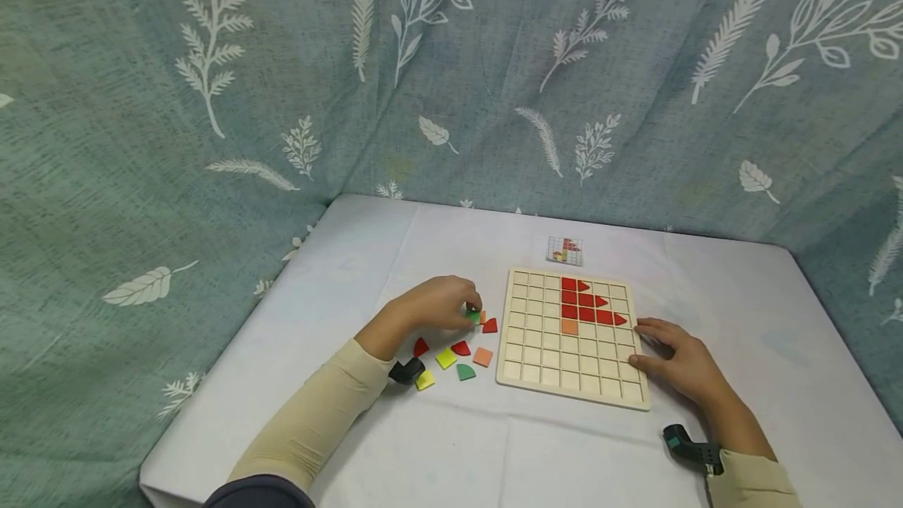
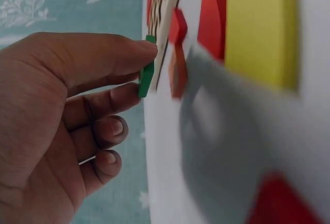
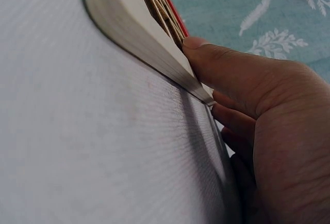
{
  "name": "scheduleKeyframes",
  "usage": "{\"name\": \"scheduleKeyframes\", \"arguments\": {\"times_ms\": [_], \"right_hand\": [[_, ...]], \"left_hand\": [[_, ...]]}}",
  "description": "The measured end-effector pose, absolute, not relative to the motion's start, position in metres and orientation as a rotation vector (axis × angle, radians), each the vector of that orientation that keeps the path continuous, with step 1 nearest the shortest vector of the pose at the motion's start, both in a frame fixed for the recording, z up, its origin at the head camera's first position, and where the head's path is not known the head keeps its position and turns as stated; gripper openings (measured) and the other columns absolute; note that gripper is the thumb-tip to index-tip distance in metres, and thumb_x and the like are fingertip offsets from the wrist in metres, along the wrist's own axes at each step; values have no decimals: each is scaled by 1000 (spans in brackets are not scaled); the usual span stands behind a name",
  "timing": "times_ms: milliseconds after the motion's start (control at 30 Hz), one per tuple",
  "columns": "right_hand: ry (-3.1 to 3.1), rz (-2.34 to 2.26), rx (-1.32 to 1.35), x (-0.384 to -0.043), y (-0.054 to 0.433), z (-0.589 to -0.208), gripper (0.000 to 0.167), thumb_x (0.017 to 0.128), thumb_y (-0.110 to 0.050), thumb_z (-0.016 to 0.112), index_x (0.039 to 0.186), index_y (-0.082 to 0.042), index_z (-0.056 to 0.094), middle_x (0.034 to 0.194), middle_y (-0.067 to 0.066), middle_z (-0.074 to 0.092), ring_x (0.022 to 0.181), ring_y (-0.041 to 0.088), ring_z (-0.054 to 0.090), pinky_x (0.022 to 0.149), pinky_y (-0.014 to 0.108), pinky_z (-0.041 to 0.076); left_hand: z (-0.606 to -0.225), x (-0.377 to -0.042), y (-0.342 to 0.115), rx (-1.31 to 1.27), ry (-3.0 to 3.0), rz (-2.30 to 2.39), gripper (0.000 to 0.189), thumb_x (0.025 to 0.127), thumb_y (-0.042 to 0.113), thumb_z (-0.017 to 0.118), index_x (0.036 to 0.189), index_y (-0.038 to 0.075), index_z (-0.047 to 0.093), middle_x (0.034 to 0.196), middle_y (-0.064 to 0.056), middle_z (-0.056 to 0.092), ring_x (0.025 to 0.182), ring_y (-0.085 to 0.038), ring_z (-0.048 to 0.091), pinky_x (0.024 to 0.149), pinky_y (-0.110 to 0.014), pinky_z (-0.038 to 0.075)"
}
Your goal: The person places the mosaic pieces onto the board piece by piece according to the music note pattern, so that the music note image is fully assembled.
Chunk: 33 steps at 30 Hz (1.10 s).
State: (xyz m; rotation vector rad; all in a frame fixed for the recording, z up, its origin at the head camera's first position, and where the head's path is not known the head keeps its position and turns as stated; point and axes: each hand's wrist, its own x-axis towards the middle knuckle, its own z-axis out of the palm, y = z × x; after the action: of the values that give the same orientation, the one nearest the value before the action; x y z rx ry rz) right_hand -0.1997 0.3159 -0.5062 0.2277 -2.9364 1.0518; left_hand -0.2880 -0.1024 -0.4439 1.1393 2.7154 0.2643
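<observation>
My left hand pinches a thin green piece between thumb and fingertip, just above the table left of the board. Close by lie an orange square and a red quarter-round piece. My right hand touches the right edge of the wooden grid board, thumb spread from its extended fingers; in the right wrist view the thumb tip lies at the rim. Rows of red pieces, each ending in a point, fill upper cells. One orange square sits beneath them.
Loose pieces are scattered left of the board: yellow squares, another orange square, a green quarter-round and red ones. A small pattern card lies behind the board. Leaf-printed curtain stands behind the white table.
</observation>
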Motion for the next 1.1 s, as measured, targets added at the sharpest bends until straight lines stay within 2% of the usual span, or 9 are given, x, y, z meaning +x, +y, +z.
{"name": "scheduleKeyframes", "arguments": {"times_ms": [133, 400, 733, 1100], "right_hand": [[-2931, 1072, 230, -199, 317, -505, 73, 79, -46, 78, 132, -1, 58, 143, 19, 44, 134, 45, 32, 104, 62, 25], [-2935, 1042, 214, -198, 316, -508, 73, 78, -46, 79, 132, -1, 59, 143, 18, 45, 134, 44, 33, 104, 61, 26], [-2940, 1036, 200, -200, 315, -508, 74, 77, -48, 79, 132, -3, 59, 143, 19, 44, 134, 45, 33, 104, 61, 26], [-2934, 1039, 211, -202, 317, -508, 73, 77, -47, 79, 132, -3, 59, 143, 18, 45, 134, 44, 33, 104, 61, 26]], "left_hand": [[-443, -290, -81, 1273, 2675, 256, 16, 82, 21, 72, 97, 18, 75, 89, 12, 60, 76, -6, 53, 72, -24, 46], [-442, -284, -45, 1396, 2633, 236, 19, 84, 26, 74, 102, 19, 74, 92, 14, 60, 80, -3, 53, 75, -22, 45], [-444, -276, -8, 1516, 2626, 128, 18, 86, 33, 73, 100, 21, 72, 91, 14, 57, 79, -2, 50, 73, -20, 44], [-447, -272, 27, 1604, 2572, 129, 11, 89, 27, 69, 100, 23, 71, 89, 14, 56, 77, -2, 48, 68, -20, 41]]}}
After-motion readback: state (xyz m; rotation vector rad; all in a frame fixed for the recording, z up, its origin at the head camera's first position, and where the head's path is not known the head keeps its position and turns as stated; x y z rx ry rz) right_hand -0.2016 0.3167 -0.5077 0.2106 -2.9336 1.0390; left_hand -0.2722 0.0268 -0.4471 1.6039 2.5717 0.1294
